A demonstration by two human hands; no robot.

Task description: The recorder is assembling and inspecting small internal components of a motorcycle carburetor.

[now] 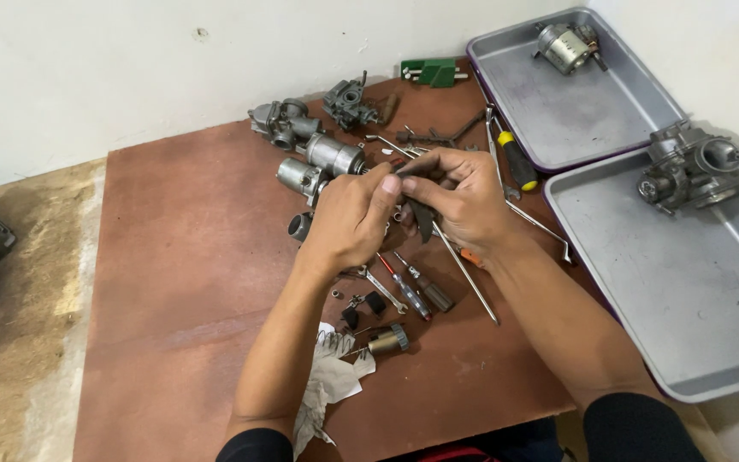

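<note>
Crumpled white rag [327, 385] lies nearest, while left hand [351, 218] and right hand [464, 198] pinch together on a small dark metal part [422, 216], its long axis pointing down toward the brown board [181, 282].

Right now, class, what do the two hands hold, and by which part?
Left hand and right hand pinch a small dark part together at its upper end; what it is cannot be told.

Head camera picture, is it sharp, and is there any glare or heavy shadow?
Head view: even, soft light; board and trays sharp, only dull sheen on the trays, short shadows beside the carburettor; the small dark part between left hand and right hand looks slightly soft.
</note>
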